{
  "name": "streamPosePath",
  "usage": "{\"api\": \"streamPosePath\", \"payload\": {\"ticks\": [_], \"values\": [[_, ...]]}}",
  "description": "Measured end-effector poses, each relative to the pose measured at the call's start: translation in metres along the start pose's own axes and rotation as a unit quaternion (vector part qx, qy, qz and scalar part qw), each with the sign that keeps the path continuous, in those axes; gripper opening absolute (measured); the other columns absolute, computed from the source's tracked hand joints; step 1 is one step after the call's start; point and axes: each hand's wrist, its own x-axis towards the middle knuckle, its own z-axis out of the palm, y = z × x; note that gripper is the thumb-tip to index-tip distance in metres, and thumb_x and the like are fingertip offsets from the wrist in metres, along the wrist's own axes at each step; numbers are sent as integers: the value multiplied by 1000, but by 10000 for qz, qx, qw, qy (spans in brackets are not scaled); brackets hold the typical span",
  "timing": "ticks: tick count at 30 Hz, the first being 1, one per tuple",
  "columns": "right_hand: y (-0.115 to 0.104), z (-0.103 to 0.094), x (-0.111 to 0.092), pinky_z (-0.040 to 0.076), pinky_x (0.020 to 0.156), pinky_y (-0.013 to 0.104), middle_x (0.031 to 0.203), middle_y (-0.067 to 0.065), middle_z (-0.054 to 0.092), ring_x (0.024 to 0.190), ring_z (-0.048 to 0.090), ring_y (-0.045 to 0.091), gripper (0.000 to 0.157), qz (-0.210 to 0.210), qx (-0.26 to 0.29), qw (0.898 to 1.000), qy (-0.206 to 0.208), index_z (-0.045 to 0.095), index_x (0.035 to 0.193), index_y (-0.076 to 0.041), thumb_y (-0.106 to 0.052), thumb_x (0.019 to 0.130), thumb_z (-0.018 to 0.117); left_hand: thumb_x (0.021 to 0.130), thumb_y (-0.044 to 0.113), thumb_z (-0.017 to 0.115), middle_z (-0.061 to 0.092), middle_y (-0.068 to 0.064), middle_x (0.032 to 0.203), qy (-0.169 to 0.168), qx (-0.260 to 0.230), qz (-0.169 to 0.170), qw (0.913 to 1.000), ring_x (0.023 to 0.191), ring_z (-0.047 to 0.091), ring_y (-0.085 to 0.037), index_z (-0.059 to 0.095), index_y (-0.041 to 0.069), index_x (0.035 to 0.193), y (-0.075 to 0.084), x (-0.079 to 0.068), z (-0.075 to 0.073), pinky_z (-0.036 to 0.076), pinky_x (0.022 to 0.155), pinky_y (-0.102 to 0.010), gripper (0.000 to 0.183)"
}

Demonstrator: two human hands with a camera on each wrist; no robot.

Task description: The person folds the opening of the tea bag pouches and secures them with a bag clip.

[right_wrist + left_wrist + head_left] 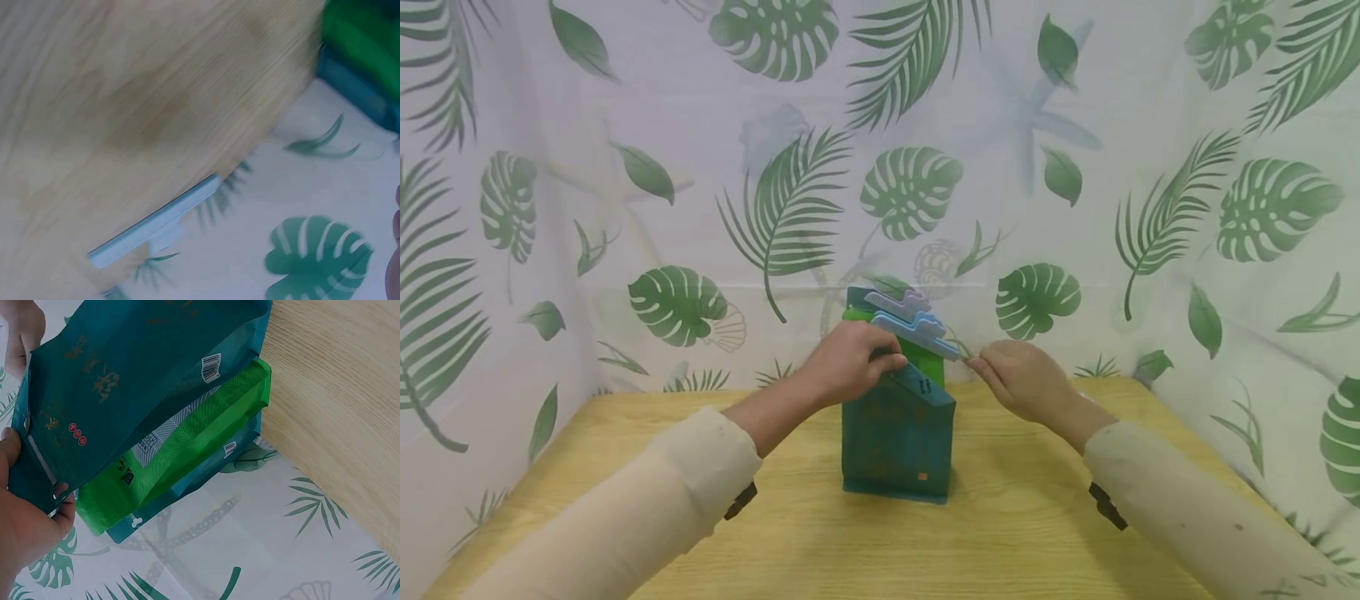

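A teal bag (895, 446) stands upright at the front, its top leaning open. My left hand (853, 362) pinches its upper edge between thumb and fingers. Behind it is a bright green bag (206, 428), and another teal bag (200, 481) stands at the back. A light-blue sealing clip (913, 335) with a cloud-shaped handle slants across the bag tops. A purple sealing clip (895, 304) lies just behind that one. My right hand (1026, 379) has its fingertips pinched together at the blue clip's right end; the exact contact is small and partly hidden.
Another light-blue clip (156, 222) lies at the far edge of the wooden table (700, 508), right of the bags. A leaf-printed cloth (977, 233) hangs close behind and on both sides.
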Motion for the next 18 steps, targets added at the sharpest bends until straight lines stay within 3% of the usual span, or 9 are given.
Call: {"api": "streamPosePath", "payload": {"ticks": [3,5,10,12,18], "values": [[20,0,-15,43,57,34,65,-3,48,59,48,15,21,676,-294,9959,-522,54,77,-11,-20,96,52,90,25,64,71,2,85,-31,-19,25,10000,80,64,-12,74,14,89,0,-1,-1,49,71,-29,15],[32,0,-26,46,62,37,72,2,54,66,53,20,21,1258,-311,9859,-1060,57,83,-8,-21,97,50,90,25,64,71,2,85,-35,-28,39,10000,80,64,-13,74,13,89,1,-2,-2,49,71,-29,15],[58,-5,-53,44,85,54,104,25,58,97,55,42,38,2776,21,9326,-2305,57,108,8,-25,101,39,90,26,64,71,2,85,-24,-63,40,10000,79,64,-12,74,13,89,0,-3,-2,49,70,-28,16],[66,-6,-65,40,91,58,112,32,54,105,50,49,43,3034,25,9165,-2605,53,114,13,-25,101,37,90,26,65,71,2,85,-21,-84,41,10000,79,64,-12,74,13,89,0,-4,-2,49,70,-27,16],[75,-7,-95,41,87,59,110,38,53,103,50,54,48,3207,-44,8892,-3262,46,116,20,-24,95,46,90,27,64,70,4,84,-53,-81,74,9999,77,63,-9,74,14,89,0,-4,-1,48,68,-25,16]]}}
